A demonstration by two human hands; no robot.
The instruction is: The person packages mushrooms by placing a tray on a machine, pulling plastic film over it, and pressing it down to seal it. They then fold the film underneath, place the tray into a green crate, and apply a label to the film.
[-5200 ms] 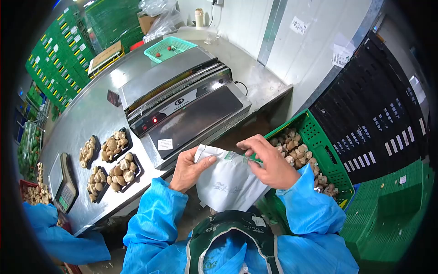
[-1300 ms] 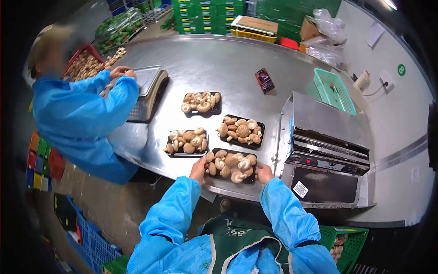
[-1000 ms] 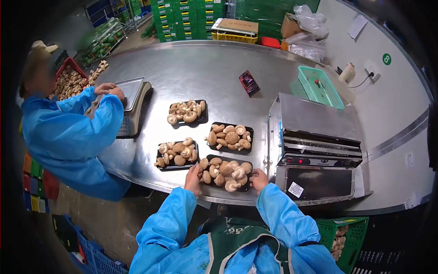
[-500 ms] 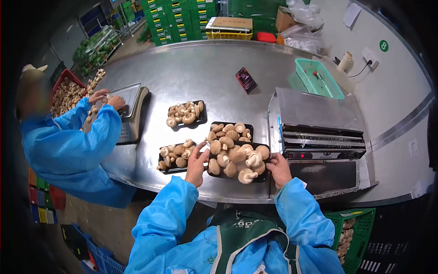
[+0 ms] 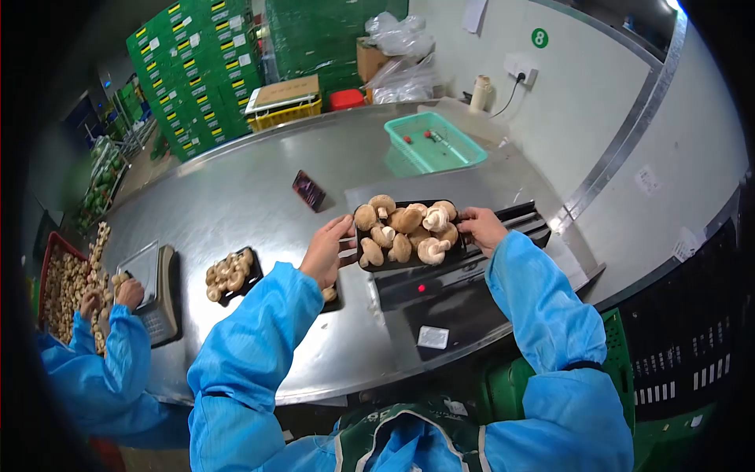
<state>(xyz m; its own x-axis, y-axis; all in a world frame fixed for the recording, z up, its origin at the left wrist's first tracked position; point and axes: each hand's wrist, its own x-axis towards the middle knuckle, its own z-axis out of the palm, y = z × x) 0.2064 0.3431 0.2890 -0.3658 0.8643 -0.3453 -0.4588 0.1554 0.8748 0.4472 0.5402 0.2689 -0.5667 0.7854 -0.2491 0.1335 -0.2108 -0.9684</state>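
A black tray (image 5: 387,266) heaped with brown-capped mushrooms (image 5: 406,222) is held up between my two hands. My left hand (image 5: 325,250) grips its left end, fingers against the side. On the right end, my right hand (image 5: 481,229) is closed with the thumb and fingers at the rim. Below and behind the tray is the wrapping machine (image 5: 464,271), partly hidden by it, with a red light on its front. A second mushroom tray (image 5: 233,275) rests on the steel table to the left. Another tray of mushrooms (image 5: 330,296) is mostly covered by my left forearm.
A phone (image 5: 309,191) lies on the steel table (image 5: 236,185). Behind it is a mint-green basket (image 5: 436,161). At the left, a co-worker's hands (image 5: 118,296) are beside a scale (image 5: 161,295) and a red crate of mushrooms (image 5: 59,287). A white label (image 5: 433,337) lies near the front edge.
My hands have lifted the mushroom tray off the table and carried it right, over the wrapping machine. The view has turned to the right. The co-worker's hands have moved from the scale toward the loose mushrooms.
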